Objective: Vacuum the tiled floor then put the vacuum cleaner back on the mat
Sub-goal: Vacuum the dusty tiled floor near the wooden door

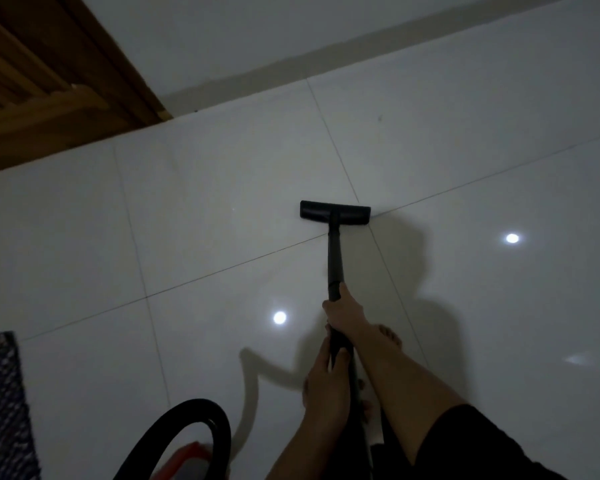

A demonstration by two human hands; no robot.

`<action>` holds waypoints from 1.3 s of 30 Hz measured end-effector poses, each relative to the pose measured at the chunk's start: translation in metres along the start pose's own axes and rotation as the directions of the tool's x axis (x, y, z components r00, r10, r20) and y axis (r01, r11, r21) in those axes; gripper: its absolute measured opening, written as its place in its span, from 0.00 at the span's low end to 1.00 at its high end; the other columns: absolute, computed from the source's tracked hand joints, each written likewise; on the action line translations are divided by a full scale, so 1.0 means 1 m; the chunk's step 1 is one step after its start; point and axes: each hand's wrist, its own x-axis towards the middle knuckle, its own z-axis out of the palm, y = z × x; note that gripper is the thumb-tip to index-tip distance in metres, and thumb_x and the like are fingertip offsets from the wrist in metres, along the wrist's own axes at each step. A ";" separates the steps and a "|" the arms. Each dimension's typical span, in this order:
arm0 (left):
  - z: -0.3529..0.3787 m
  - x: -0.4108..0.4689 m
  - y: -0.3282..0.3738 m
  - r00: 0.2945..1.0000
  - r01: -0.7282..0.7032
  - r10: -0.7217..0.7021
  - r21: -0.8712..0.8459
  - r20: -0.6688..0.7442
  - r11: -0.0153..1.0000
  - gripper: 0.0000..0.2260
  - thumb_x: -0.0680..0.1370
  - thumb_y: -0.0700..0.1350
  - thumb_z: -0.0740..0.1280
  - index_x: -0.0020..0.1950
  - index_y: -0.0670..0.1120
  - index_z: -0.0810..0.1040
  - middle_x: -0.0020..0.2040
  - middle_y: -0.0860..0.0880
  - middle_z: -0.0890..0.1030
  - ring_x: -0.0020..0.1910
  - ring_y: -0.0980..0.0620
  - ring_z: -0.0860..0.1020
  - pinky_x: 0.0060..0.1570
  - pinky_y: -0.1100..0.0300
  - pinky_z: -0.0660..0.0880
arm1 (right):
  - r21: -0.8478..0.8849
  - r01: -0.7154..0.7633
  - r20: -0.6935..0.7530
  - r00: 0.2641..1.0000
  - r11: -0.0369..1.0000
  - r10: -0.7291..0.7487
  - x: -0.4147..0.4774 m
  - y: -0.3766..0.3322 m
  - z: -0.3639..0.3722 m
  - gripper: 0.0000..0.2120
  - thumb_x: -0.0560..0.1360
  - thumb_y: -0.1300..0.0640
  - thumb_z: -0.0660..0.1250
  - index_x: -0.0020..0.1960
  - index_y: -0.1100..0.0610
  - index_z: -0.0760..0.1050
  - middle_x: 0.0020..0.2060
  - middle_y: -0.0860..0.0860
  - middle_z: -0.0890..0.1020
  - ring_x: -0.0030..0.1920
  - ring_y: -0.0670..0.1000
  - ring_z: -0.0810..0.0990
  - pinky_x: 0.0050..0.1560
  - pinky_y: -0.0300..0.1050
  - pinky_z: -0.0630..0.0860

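A black vacuum wand (334,258) runs from my hands out to a flat black floor head (335,214), which rests on the glossy white tiled floor (205,216) where two grout lines cross. My right hand (344,311) grips the wand higher up, thumb along the tube. My left hand (324,379) grips it lower, close to my body. The black hose (208,415) loops at the bottom left over the red and grey vacuum body (189,460). A dark speckled mat (2,407) lies at the left edge.
A wooden door and its frame (49,81) fill the top left. A white wall with a pale skirting (326,60) runs across the top. My bare foot (390,336) stands behind the wand. Ceiling lights reflect off the tiles.
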 end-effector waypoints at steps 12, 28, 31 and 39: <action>0.025 0.050 0.051 0.998 0.001 0.010 -0.172 0.065 0.985 0.18 0.82 0.47 0.55 0.73 0.55 0.66 0.55 0.42 0.81 0.44 0.44 0.81 0.42 0.51 0.78 | 0.017 0.003 -0.039 0.999 1.000 -0.002 0.055 -0.037 -0.043 0.30 0.79 0.60 0.58 0.78 0.51 0.51 0.49 0.59 0.74 0.31 0.49 0.73 0.24 0.36 0.67; 0.132 0.163 0.197 0.989 0.021 0.018 -0.255 0.149 0.967 0.18 0.83 0.46 0.54 0.73 0.50 0.66 0.39 0.46 0.78 0.21 0.61 0.75 0.20 0.68 0.72 | 0.001 -0.040 -0.093 0.995 0.999 0.040 0.178 -0.122 -0.205 0.34 0.80 0.59 0.58 0.78 0.46 0.44 0.49 0.60 0.74 0.31 0.52 0.74 0.29 0.42 0.72; 0.144 0.177 0.215 0.985 0.048 0.009 -0.328 0.172 0.944 0.17 0.83 0.47 0.55 0.72 0.51 0.66 0.36 0.44 0.76 0.21 0.56 0.74 0.20 0.65 0.71 | -0.039 -0.041 -0.085 0.996 0.998 0.037 0.198 -0.134 -0.223 0.34 0.80 0.59 0.58 0.78 0.45 0.43 0.54 0.62 0.75 0.32 0.52 0.75 0.33 0.44 0.75; 0.135 0.191 0.226 0.995 0.090 -0.061 -0.432 0.079 0.898 0.16 0.82 0.49 0.58 0.70 0.59 0.69 0.38 0.39 0.77 0.21 0.48 0.74 0.22 0.62 0.73 | -0.164 0.001 -0.007 1.000 0.986 -0.002 0.207 -0.161 -0.218 0.35 0.79 0.60 0.57 0.78 0.47 0.39 0.58 0.63 0.76 0.41 0.56 0.78 0.47 0.50 0.79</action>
